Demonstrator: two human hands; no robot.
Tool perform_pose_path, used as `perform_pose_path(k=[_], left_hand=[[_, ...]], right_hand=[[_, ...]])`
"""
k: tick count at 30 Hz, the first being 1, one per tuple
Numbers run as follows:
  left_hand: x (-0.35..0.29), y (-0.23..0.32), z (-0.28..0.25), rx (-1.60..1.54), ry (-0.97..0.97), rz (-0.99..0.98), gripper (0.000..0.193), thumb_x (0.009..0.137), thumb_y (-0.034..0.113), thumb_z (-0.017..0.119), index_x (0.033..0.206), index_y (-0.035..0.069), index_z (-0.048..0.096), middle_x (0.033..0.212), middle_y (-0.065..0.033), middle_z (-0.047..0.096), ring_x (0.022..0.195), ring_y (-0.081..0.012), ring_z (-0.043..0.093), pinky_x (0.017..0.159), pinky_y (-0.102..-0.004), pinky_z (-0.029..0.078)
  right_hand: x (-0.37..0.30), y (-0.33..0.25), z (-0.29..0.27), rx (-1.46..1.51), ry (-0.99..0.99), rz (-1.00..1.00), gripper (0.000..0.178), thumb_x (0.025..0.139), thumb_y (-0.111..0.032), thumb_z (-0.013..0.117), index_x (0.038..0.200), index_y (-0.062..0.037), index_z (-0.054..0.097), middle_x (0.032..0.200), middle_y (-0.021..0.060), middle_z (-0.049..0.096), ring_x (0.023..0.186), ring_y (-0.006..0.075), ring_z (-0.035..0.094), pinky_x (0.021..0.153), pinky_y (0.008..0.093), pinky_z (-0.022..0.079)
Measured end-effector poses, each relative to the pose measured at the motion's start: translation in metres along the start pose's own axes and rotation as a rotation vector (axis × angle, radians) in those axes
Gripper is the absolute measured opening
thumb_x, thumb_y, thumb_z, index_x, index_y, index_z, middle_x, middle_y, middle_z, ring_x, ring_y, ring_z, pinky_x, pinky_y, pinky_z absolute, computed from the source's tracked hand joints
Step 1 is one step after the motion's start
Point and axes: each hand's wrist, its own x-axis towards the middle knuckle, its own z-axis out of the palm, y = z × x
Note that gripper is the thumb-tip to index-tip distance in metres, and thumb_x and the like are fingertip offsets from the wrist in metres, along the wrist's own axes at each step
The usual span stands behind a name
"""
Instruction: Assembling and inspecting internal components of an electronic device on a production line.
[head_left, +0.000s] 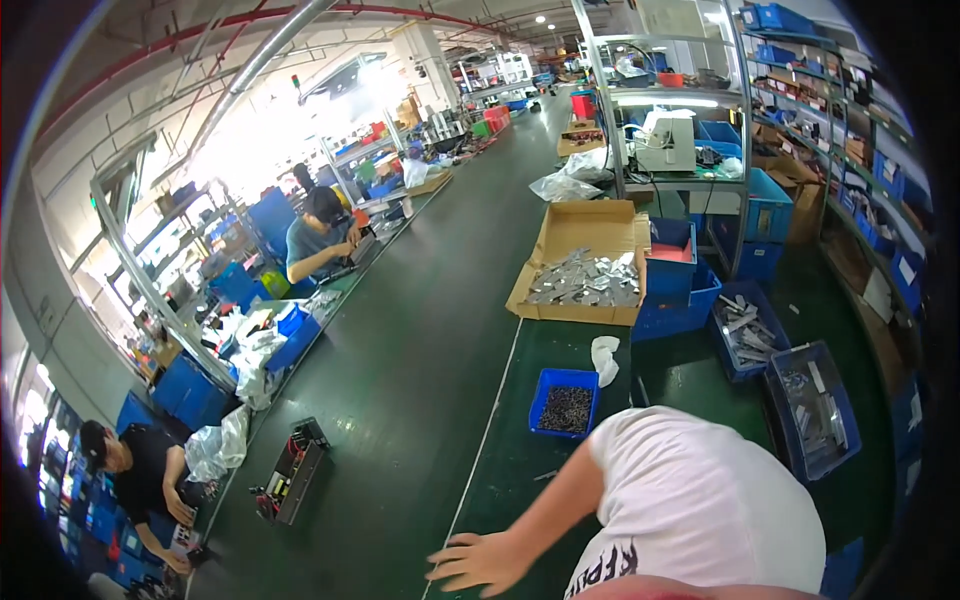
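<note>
My right hand (482, 562) is low in the view, with its fingers spread and nothing seen in it. It reaches left over the green work surface, beside the white line (487, 425); whether it touches the surface I cannot tell. My right arm, in a white sleeve (715, 490), bends across the lower right. My left hand is out of view. Beyond my arm stands a blue bin (565, 403) of small dark parts, with a crumpled white cloth (605, 360) beside it. A small metal piece (545, 476) lies nearer my forearm.
An open cardboard box (580, 215) of flat metal pieces stands farther off. Blue crates (748, 330) of metal parts are at right. Across the long green belt (420, 330), a device with exposed wiring (292, 470) lies left, and two co-workers (325, 240) (140, 480) work there.
</note>
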Motion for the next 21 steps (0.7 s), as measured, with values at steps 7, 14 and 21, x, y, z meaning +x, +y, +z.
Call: perform_pose_path(k=[7, 14, 21], left_hand=[[-0.020, 0.046, -0.026, 0.091, 0.040, 0.084, 0.044, 0.081, 0.023, 0.076, 0.120, 0.006, 0.064, 0.109, -0.0186, 0.067, 0.094, -0.0360, 0.063, 0.085, -0.0426, 0.051], [-0.061, 0.065, 0.026, 0.104, 0.039, 0.194, 0.053, 0.083, 0.032, 0.072, 0.128, 0.007, 0.060, 0.124, -0.0206, 0.059, 0.109, -0.0386, 0.057, 0.091, -0.0483, 0.047], [-0.034, 0.079, -0.011, -0.159, -0.680, 0.024, 0.092, 0.084, 0.051, 0.062, 0.157, 0.014, 0.021, 0.163, -0.0190, 0.009, 0.148, -0.0445, 0.007, 0.118, -0.0580, 0.011]], right_hand=[[-0.140, -0.046, -0.024, 0.061, -0.384, 0.154, 0.060, 0.099, -0.041, 0.050, 0.148, -0.0077, 0.039, 0.158, 0.0145, 0.029, 0.149, 0.0335, 0.016, 0.116, 0.0613, 0.009], [-0.166, -0.076, -0.024, 0.080, -0.280, 0.233, 0.062, 0.099, -0.043, 0.050, 0.147, -0.0059, 0.039, 0.158, 0.0149, 0.030, 0.148, 0.0348, 0.020, 0.116, 0.0603, 0.009], [-0.186, -0.062, 0.000, -0.020, 0.168, -0.015, 0.039, 0.083, -0.042, 0.065, 0.099, -0.0062, 0.068, 0.112, 0.0074, 0.067, 0.105, 0.0260, 0.063, 0.080, 0.0420, 0.049]])
